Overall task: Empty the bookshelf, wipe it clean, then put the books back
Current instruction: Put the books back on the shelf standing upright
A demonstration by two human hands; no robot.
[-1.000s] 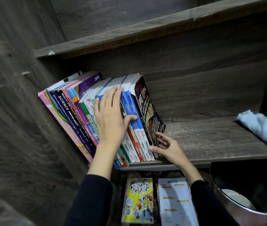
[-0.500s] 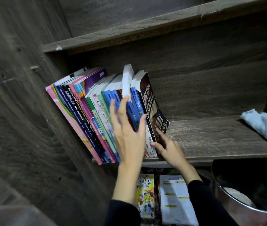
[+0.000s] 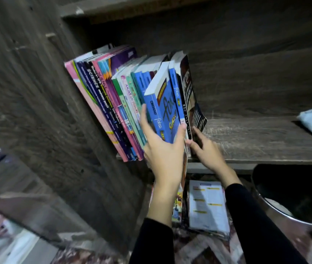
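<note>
Blue book [image 3: 167, 103] sticks out of the row of books [image 3: 113, 96] on the shelf [image 3: 256, 138].
The left grip [image 3: 163, 149] grasps it low down, thumb on one side and fingers on the other. It looks like a thick, bendy paperback, smooth and a bit heavy, so holding it near the spine seems safest. The right grip [image 3: 206, 151] touches the black book [image 3: 189, 88] next to it, but it is too blurry to tell if it pinches.

left hand [image 3: 163, 151] — grips blue book [image 3: 165, 107] | right hand [image 3: 206, 150] — holds black book [image 3: 189, 88]
</note>
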